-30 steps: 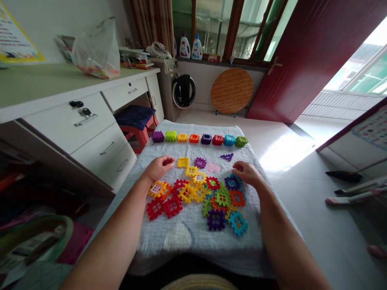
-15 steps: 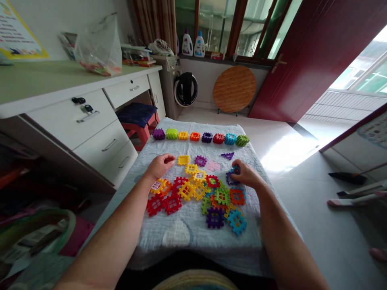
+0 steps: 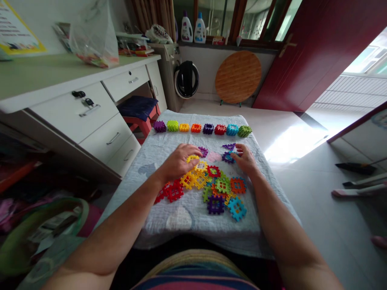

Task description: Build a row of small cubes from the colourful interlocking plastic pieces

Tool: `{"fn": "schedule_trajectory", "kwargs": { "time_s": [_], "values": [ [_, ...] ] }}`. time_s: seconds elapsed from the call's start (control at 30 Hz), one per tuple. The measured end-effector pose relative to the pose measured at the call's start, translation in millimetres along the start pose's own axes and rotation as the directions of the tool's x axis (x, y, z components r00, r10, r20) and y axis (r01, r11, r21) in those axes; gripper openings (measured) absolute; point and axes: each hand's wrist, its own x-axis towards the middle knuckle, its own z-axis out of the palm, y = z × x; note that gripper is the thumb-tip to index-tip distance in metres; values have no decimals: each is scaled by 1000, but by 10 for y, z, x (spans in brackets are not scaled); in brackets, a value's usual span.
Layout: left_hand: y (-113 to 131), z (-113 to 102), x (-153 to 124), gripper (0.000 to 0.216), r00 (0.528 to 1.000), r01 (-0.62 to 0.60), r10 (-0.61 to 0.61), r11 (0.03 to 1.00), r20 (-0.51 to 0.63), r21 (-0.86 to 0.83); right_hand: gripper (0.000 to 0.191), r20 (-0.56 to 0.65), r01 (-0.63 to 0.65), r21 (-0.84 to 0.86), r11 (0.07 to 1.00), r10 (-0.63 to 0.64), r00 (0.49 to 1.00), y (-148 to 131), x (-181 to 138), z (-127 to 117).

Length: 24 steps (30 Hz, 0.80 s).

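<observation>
— Where are we resting our hands right now?

— We are laying our left hand (image 3: 179, 160) palm-down over a yellow tile (image 3: 192, 158) at the far edge of the loose pile of tiles (image 3: 211, 187), fingers curled onto it; whether they are actually closing on it, we cannot tell. Our right hand (image 3: 246, 160) is pinching a dark purple tile (image 3: 227, 157) between thumb and fingertips, just off the cloth.

— Which way is that piece lying from the other hand?

— To the right of our left hand, with a pale pink heart-shaped piece (image 3: 214, 156) between them, so the right hand is plainly nearer. A small purple triangle (image 3: 229, 146) is sitting just beyond it, and the row of assembled cubes (image 3: 202, 128) is running left to right along the far edge.

— And the feel of things?

— We are judging the tiles hard, glossy plastic: flat squares with notched edges and lattice centres. The light blue quilted cloth (image 3: 181, 217) looks soft and slightly puckered.
</observation>
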Motion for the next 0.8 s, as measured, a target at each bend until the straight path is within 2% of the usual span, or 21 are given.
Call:
{"fn": "schedule_trajectory", "kwargs": {
  "time_s": [0.07, 0.17, 0.27, 0.37, 0.47, 0.53, 0.8],
  "values": [
    [348, 193, -56, 23, 966, -206, 207, 978, 157, -26, 38, 23, 8, -19, 1000, -8, 1000, 21, 4, -8],
    [676, 565, -222, 31, 838, -507, 483, 862, 255, 34, 37, 50, 28, -52, 998, -26, 998, 24, 11, -18],
    [769, 873, -369, 32, 720, -674, 622, 732, 307, 99, 33, 66, 31, -71, 997, -26, 997, 11, 13, -25],
    [739, 1029, -415, 28, 658, -744, 679, 653, 327, 141, 31, 71, 36, -69, 997, -31, 997, 2, 11, -32],
    [682, 1063, -392, 24, 645, -760, 685, 621, 339, 191, 30, 68, 47, -65, 997, -42, 997, 3, 13, -34],
    [638, 1047, -368, 23, 657, -752, 672, 616, 342, 236, 30, 67, 53, -67, 996, -49, 997, 9, 15, -33],
    [368, 841, -241, 23, 809, -588, 511, 719, 291, 370, 29, 53, 88, -59, 994, -85, 995, 53, 30, -11]
  ]
}}
